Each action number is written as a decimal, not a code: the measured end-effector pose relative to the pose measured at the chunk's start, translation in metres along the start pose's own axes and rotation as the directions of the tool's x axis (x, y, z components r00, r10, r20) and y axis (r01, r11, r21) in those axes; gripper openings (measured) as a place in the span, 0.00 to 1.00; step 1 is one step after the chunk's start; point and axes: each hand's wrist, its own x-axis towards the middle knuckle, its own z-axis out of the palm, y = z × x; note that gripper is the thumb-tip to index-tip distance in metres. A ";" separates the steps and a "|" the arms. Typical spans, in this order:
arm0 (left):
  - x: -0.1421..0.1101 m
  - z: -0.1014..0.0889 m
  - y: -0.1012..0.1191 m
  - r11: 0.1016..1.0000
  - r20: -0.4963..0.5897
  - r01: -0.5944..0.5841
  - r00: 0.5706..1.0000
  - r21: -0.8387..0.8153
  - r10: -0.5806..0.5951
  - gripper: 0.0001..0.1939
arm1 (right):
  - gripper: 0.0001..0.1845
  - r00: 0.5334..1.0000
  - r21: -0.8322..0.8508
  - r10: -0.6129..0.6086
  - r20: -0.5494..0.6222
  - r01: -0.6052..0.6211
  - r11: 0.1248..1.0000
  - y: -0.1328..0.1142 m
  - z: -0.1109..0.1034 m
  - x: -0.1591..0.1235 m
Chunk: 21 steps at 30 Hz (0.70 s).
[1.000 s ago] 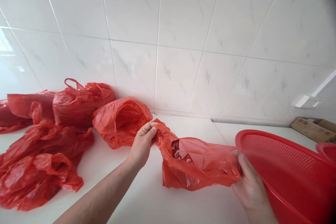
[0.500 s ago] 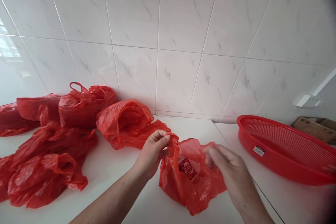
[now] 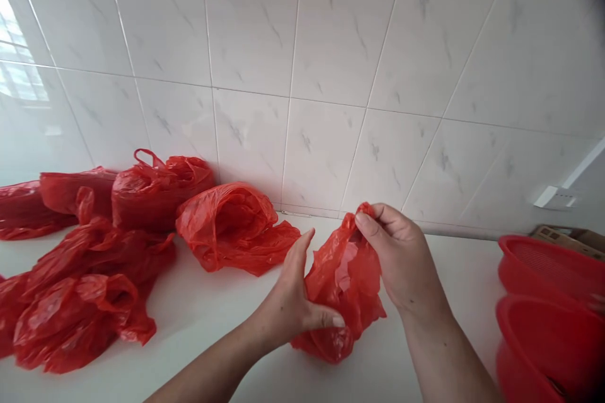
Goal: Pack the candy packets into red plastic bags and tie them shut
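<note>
My right hand (image 3: 401,252) pinches the gathered top of a thin red plastic bag (image 3: 345,283) between thumb and fingers and holds it up above the white table. The bag hangs crumpled, its lower end at or near the tabletop. Beside its left side, my left hand (image 3: 293,302) is open, thumb stretched across the bag's lower front and the other fingers pointing up. I cannot tell how firmly it touches the film. Whatever lies inside the bag is hidden by the red folds.
Another red plastic bag (image 3: 236,227) lies with its mouth open behind my left hand. Several more stuffed red bags (image 3: 161,189) line the wall, and a crumpled heap (image 3: 85,302) sits at front left. Red mesh baskets (image 3: 543,321) and a cardboard box (image 3: 571,236) stand at right.
My right hand has lifted the bag's rim up and gathered it. My left hand has let go and spread its fingers. The red-printed packet is now covered. A second basket has come into view.
</note>
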 end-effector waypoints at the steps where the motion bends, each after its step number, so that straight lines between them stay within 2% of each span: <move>1: 0.002 0.005 -0.002 0.999 -0.020 0.026 0.999 -0.043 -0.027 0.57 | 0.13 0.999 0.011 -0.027 0.019 0.026 1.000 -0.006 0.000 0.003; 2: 0.006 0.009 -0.003 0.991 -0.038 0.063 0.997 -0.116 -0.068 0.50 | 0.13 0.998 0.010 -0.046 0.034 0.046 0.999 -0.009 -0.001 0.004; 4: 0.014 0.014 -0.007 0.949 -0.052 0.145 0.985 -0.281 -0.166 0.27 | 0.12 0.996 -0.007 -0.087 0.004 0.087 0.996 -0.010 -0.007 0.006; 5: 0.018 0.015 -0.010 0.923 -0.061 0.173 0.977 -0.343 -0.206 0.18 | 0.11 0.991 -0.006 -0.120 -0.059 0.120 0.993 -0.005 -0.012 0.006; 6: 0.021 0.014 -0.012 0.903 -0.080 0.187 0.969 -0.387 -0.234 0.13 | 0.10 0.976 0.007 -0.160 -0.150 0.163 0.987 0.003 -0.019 0.005; 9: 0.027 0.007 -0.021 0.859 -0.133 0.193 0.949 -0.474 -0.286 0.13 | 0.15 0.882 0.047 -0.228 -0.413 0.270 0.962 0.043 -0.043 -0.002; 11: 0.028 0.002 -0.026 0.822 -0.146 0.200 0.936 -0.533 -0.322 0.14 | 0.20 0.876 0.015 -0.151 -0.457 0.177 0.984 0.078 -0.058 -0.011; 13: 0.027 0.001 -0.028 0.787 -0.147 0.209 0.924 -0.580 -0.354 0.14 | 0.22 0.867 0.004 0.000 -0.499 0.002 1.000 0.108 -0.066 -0.021; 15: 0.027 0.003 -0.028 0.756 -0.146 0.220 0.912 -0.616 -0.384 0.14 | 0.27 0.889 0.061 0.120 -0.441 -0.104 0.993 0.127 -0.065 -0.031; 16: 0.027 0.005 -0.028 0.744 -0.147 0.223 0.906 -0.630 -0.396 0.14 | 0.32 0.922 0.102 0.148 -0.357 -0.119 0.988 0.132 -0.062 -0.034; 18: 0.028 0.011 -0.026 0.729 -0.141 0.226 0.903 -0.646 -0.406 0.13 | 0.42 0.983 0.175 0.149 -0.109 -0.128 0.976 0.133 -0.049 -0.037; 19: 0.029 0.014 -0.024 0.725 -0.126 0.231 0.907 -0.649 -0.402 0.13 | 0.43 0.990 0.196 0.142 0.013 -0.141 0.970 0.131 -0.042 -0.037; 21: 0.031 0.016 -0.021 0.726 -0.073 0.246 0.923 -0.642 -0.377 0.13 | 0.36 0.972 0.188 0.167 0.164 -0.197 0.962 0.128 -0.030 -0.036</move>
